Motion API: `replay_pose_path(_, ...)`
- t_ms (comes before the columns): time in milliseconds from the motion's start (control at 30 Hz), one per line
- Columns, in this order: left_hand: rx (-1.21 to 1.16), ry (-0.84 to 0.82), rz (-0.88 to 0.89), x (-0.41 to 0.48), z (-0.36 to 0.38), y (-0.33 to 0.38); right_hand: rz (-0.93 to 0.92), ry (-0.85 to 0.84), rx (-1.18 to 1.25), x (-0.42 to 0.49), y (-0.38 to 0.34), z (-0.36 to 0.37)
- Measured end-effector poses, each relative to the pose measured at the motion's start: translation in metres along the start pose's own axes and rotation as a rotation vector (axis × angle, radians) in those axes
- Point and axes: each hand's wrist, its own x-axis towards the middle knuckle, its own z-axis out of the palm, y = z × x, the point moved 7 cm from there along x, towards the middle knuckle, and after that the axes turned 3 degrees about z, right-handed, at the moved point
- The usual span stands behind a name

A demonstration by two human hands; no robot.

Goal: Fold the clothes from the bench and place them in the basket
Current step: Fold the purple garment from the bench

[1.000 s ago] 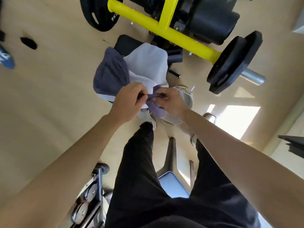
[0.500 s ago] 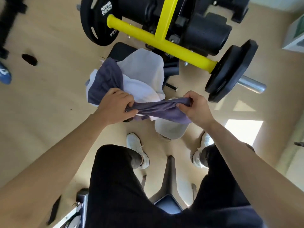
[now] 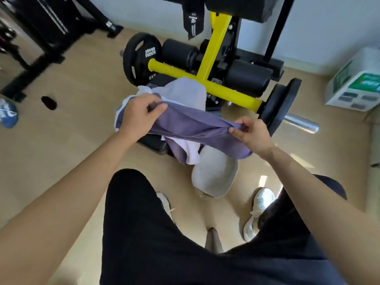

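Holds purple garment [image 3: 191, 124] stretched between both hands at mid-view, well above the floor. Pinches one end with left hand [image 3: 139, 114] at 10 o'clock, thumb and curled fingers closed on the cloth. Grips the other end with right hand [image 3: 251, 135] at 3 o'clock, fingers curled round a bunched edge. At 12 o'clock behind it, heaped on black bench [image 3: 152, 144]: pale garment [image 3: 185, 93], partly under the purple one. At 6 o'clock, on the floor beneath the hanging hem: grey basket [image 3: 213, 177]. At 1 o'clock: yellow bar [image 3: 226, 91].
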Motion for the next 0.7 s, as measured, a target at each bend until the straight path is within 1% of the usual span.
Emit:
replay_pose_path(100,-0.160,0.090,0.079,-0.007,-0.027,0.057,-0.081,0.038,-0.014,-0.026,-0.044,-0.021)
replay_pose_path(167,-0.227,0.107,0.151,-0.014,-0.042,0.097,-0.099,0.068,0.064,-0.043,-0.076,-0.034)
replay_pose_path(233,-0.282,0.060,0.192,-0.024,-0.046,0.127,-0.127,0.052,0.166,-0.062,-0.107,-0.046)
replay_pose_path(333,-0.316,-0.062,0.244,-0.040,-0.037,0.157,-0.262,-0.019,0.137,-0.086,-0.144,-0.051)
replay_pose_path(400,-0.309,-0.139,0.283,-0.052,-0.025,0.168,-0.329,-0.111,0.141,-0.099,-0.158,-0.044)
replay_pose_path(467,-0.340,-0.203,0.257,-0.063,-0.012,0.170,-0.380,-0.191,0.111,-0.111,-0.164,-0.033)
replay_pose_path(500,-0.381,-0.232,0.227,-0.070,-0.005,0.168,-0.385,-0.203,0.082,-0.114,-0.163,-0.029)
replay_pose_path(600,-0.465,-0.302,0.137,-0.092,0.017,0.151,-0.325,-0.183,0.051,-0.123,-0.145,-0.022)
replay_pose_path(700,-0.449,-0.371,0.046,-0.109,0.040,0.122,-0.258,-0.186,0.043,-0.125,-0.124,-0.018)
